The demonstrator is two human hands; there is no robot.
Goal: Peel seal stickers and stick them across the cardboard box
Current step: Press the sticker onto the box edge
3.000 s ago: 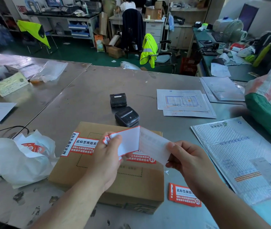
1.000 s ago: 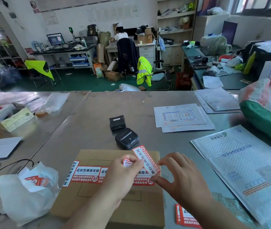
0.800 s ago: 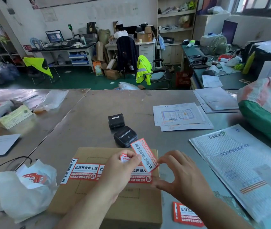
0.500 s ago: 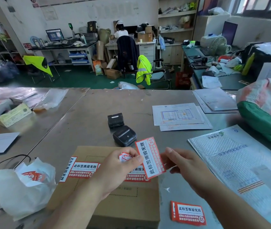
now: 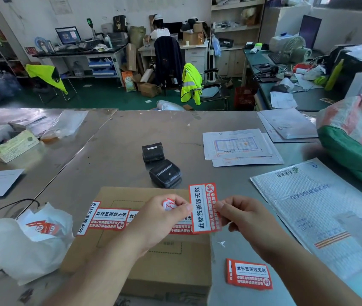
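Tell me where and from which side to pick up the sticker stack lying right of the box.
Pinch the sticker stack at its near long edge, coming from the front with the right hand. It lies flat on the steel table, so probably only an edge gives purchase, and the cardboard box crowds its left end. That hand now pinches a seal sticker.

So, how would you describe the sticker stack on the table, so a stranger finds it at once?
Find the cardboard box on the steel table. Right of its near corner, a red-and-white sticker stack lies flat on the metal. Unlike the stickers on the box or the held sticker, it lies alone, untouched.
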